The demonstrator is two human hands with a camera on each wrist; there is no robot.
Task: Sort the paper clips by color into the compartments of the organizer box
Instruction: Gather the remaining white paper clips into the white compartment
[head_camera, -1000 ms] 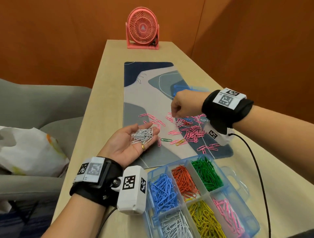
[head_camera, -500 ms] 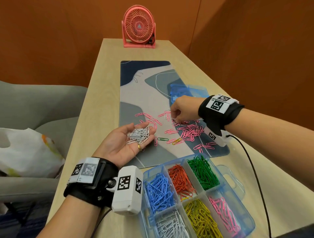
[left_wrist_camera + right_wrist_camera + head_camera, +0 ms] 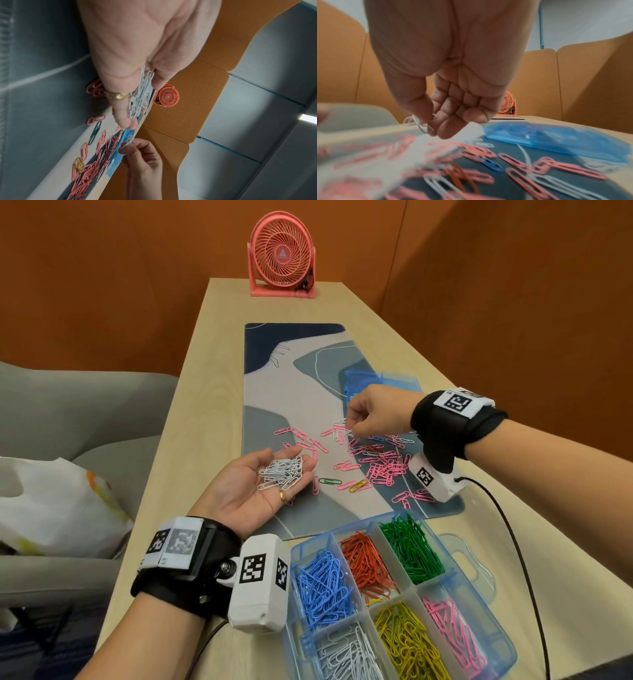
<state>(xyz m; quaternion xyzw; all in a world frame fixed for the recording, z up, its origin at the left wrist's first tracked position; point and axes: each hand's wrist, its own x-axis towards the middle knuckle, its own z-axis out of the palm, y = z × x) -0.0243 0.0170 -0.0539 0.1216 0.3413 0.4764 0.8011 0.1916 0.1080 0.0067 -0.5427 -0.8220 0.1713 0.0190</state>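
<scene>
Counter (image 3: 191,419): pale wood, carrying mat (image 3: 294,392), box (image 3: 493,642), lid (image 3: 380,378) and fan (image 3: 281,261).

Left hand (image 3: 246,491): palm up, fingers relaxed and nearly straight, cupping white clips (image 3: 281,474); ring (image 3: 283,496) on one finger; held over near left edge of mat. Seen likewise from left wrist view, white clips (image 3: 140,94) lying along fingers (image 3: 123,119).

Right hand (image 3: 373,414): fingers curled, thumb and forefinger pinching few white clips (image 3: 339,426), raised just above scattered pile. Confirmed in right wrist view: pinched clips (image 3: 419,123) dangling from fingertips (image 3: 443,129).

Pile (image 3: 380,463): mostly pink clips, spread loose across middle and right of mat; one green clip (image 3: 329,481) and one yellow clip (image 3: 359,485) lying at near edge of pile; some white, one blue (image 3: 489,164) and one orange (image 3: 458,174) mixed in, visible beneath right hand.

Box: clear blue, six compartments, placed at near end of counter, just beyond mat's near edge. Far row, left to right: blue (image 3: 322,583), orange (image 3: 366,563), green (image 3: 411,549). Near row, left to right: white (image 3: 346,652), yellow (image 3: 407,642), pink (image 3: 452,635).

Lid: clear blue, lying flat beyond right hand, partly on mat.

Fan: pink, upright at far end of counter.

Bag (image 3: 51,508): white plastic, on grey seat (image 3: 68,412) left of counter.
</scene>
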